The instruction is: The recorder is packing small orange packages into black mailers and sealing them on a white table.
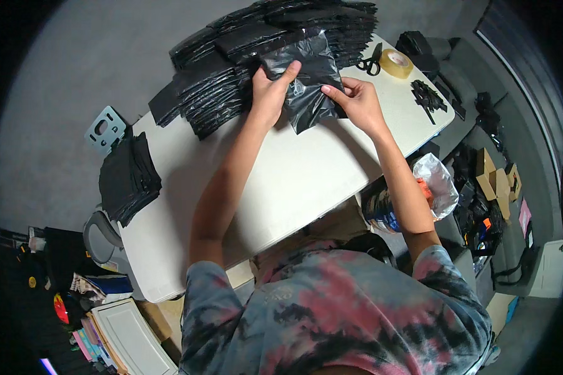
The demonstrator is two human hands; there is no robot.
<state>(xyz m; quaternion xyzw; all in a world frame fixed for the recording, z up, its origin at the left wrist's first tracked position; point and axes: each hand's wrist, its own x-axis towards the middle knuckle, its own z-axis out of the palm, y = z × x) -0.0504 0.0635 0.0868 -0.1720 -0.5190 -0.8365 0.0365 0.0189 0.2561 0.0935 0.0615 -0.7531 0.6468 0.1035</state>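
Note:
Between my hands is a shiny black plastic packet [312, 61], held above the far part of the white table [281, 178]. My left hand [273, 89] grips its left side, thumb lying across the front. At its right edge, my right hand [356, 98] pinches the plastic between thumb and fingers. Whatever the packet contains is hidden. Right behind it, stacks of similar black plastic packets [216, 84] cover the table's far edge in overlapping rows.
Black-handled scissors [369, 65] and a roll of clear tape [396, 63] lie at the far right, near a heap of black strips [428, 98]. A pile of flat black bags [129, 176] sits on the left edge. An open silver-lined bag [434, 187] stands beside the table's right side.

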